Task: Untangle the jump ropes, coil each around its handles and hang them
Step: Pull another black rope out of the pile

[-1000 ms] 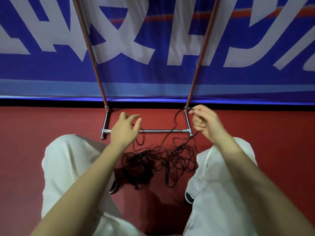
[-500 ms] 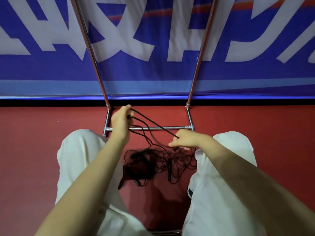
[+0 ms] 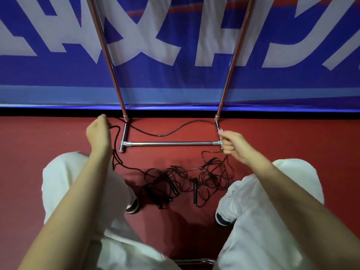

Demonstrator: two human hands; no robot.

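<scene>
Left hand (image 3: 98, 133) and right hand (image 3: 232, 144) both clenched on one thin black jump-rope cord (image 3: 165, 134), stretched wide. Black tangled pile (image 3: 181, 184) at six o'clock on red floor (image 3: 48, 145). Risk: pulling harder, tightening knots.

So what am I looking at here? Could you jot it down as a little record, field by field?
setting: red floor in front of a blue banner
person: seated, white trousers, seen from their own head
left hand: grips a black rope
right hand: grips the same rope
stretched rope: sags between the two hands, above the rack's base bar
tangle: black ropes and handles, knotted on the floor between the feet
rack: metal frame, two uprights; nothing visibly hung on it
progress: untangling under way
</scene>
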